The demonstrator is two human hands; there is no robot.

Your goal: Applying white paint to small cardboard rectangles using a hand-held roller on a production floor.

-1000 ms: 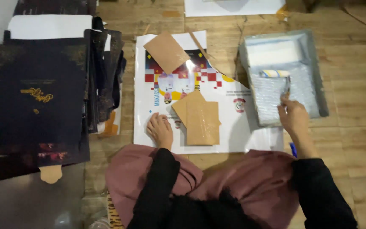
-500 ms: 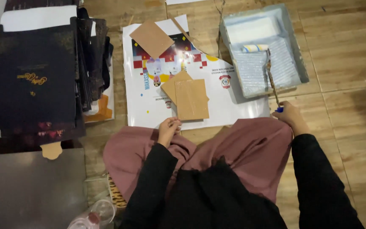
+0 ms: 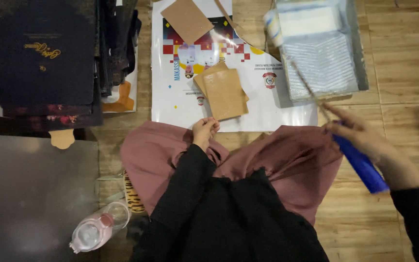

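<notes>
Fingers of the right hand (image 3: 364, 138) wrap the blue handle (image 3: 362, 167) of a roller (image 3: 273, 22), whose thin wire shaft runs toward 11 o'clock, ending over the grey tray (image 3: 360, 58). The roller head looks blurred at the tray's top left corner. Left hand (image 3: 204, 132) rests fingers curled loosely together, touching the lower edge of the brown card stack (image 3: 224, 92) on the printed sheet (image 3: 170, 97). A wet roller carried across could drip on the sheet or the pink skirt (image 3: 292, 160). The stack, unpinned, could slide. At 7 o'clock a bottle (image 3: 98, 228) lies on its side.
</notes>
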